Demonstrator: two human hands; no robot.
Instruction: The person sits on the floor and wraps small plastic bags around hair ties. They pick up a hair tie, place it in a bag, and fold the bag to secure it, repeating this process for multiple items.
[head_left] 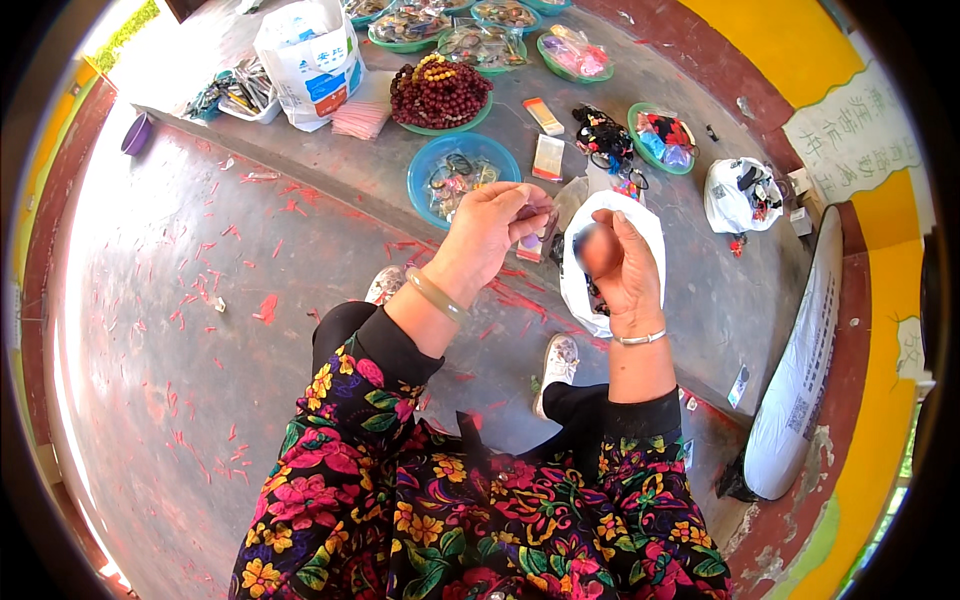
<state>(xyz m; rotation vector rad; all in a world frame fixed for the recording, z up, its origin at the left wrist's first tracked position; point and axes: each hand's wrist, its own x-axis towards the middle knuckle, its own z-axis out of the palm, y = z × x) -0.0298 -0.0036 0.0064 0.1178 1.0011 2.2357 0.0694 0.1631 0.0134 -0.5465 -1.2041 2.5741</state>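
At twelve o'clock from my lap, left hand [490, 232] fingers pinch a small packet [535, 243], light and crushable I judge; right hand [618, 265] is clenched, contents blurred.

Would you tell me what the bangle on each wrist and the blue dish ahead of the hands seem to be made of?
Bangle on left wrist: pale green, translucent, smooth; looks like jade or glass.
Bangle on right wrist: thin, silvery, shiny; likely metal.
Blue dish: uniform bright colour, thin glossy rim; probably plastic.
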